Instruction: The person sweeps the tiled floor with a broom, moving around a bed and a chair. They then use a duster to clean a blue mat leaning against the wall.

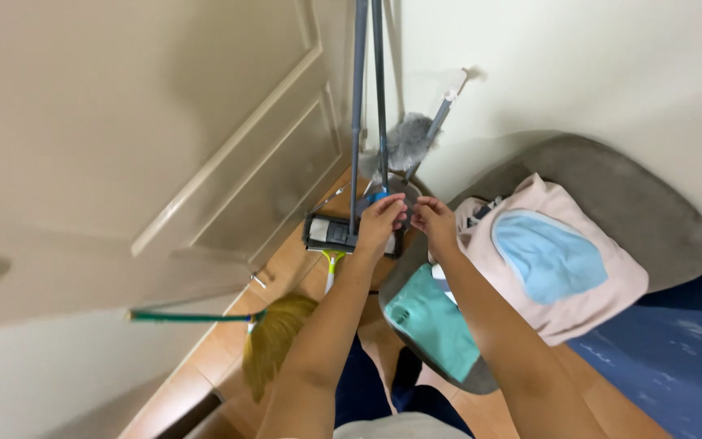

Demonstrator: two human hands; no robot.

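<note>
My left hand [380, 223] and my right hand [435, 221] reach down together into a corner, fingertips nearly meeting. Between them is something small and dark that I cannot make out. The left hand lies against the lower end of two grey upright poles [365, 114] that rise out of the top of the view. Under the left hand sits a flat black and grey mop head [331, 233]. A grey fluffy duster [406, 142] with a grey handle leans in the corner behind the hands.
A cream panelled door [205, 162] stands open on the left. A yellow broom [274, 337] with a green handle lies on the wooden floor. A grey cushion [635, 203] holds pink, blue and teal cloths on the right. A blue mat [684, 358] covers the floor.
</note>
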